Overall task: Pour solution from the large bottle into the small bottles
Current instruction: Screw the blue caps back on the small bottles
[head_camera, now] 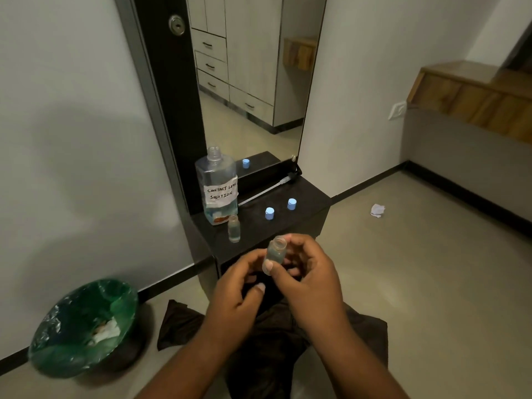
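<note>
The large clear bottle (216,185), labelled "Contact Lens Solution", stands uncapped on the black shelf (305,194) with a little blue liquid at its bottom. Just in front of it stands a small open bottle (234,228). My right hand (308,277) holds a second small open bottle (275,253) upright in front of the shelf, thumb on its near side. My left hand (239,286) is beside it with fingers curled towards the bottle's base; whether they grip it is hidden. Two blue caps (269,213) (292,204) lie on the shelf.
A mirror (253,82) rises behind the shelf, and a thin white tube (270,188) lies along its foot. A green-lined bin (83,326) stands on the floor at the left. Crumpled paper (377,210) lies on the floor at the right. A dark cloth (178,326) lies below my hands.
</note>
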